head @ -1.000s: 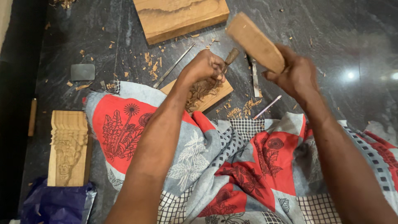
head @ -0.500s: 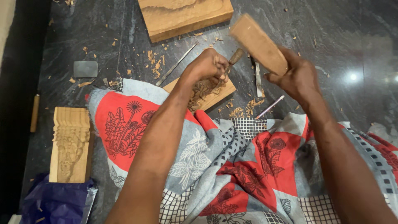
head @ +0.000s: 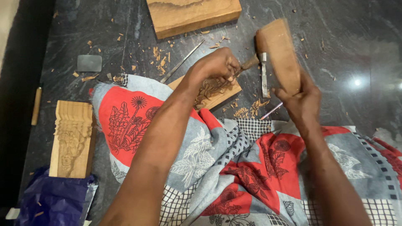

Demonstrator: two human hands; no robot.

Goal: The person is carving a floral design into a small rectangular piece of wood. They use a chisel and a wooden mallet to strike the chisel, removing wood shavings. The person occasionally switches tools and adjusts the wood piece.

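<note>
- Dark polished stone floor (head: 343, 37) fills the head view, strewn with wood chips (head: 161, 58); a patterned red, grey and checked cloth (head: 234, 167) spreads over the lower half, across what looks like the person's lap.
- Left hand (head: 215, 67) is closed around a chisel, whose handle end (head: 250, 62) juts out toward the right; its blade is hidden under the fingers, so exactly where the edge bites cannot be told.
- Beneath that hand lies a small carved wood panel (head: 217, 92), resting at the cloth's upper edge, with a leafy relief partly cut into it.
- Right hand (head: 299, 100) is wrapped tight around the lower end of a wooden mallet (head: 278, 52), whose broad head sits just beside the chisel handle, touching or nearly so.
- Judged from this, the step in hand is a mallet strike driving the chisel into the panel; the next move calls for a steady chisel angle and a square hit on the handle.
- Both forearms reach forward from the bottom edge, left arm bent inward over the cloth, right wrist cocked up.
- Spare metal tools (head: 264, 77) lie near the panel; a large wood block (head: 192, 16) sits at top, a carved moulding piece (head: 72, 138) at left, above a blue plastic bag (head: 50, 201).
</note>
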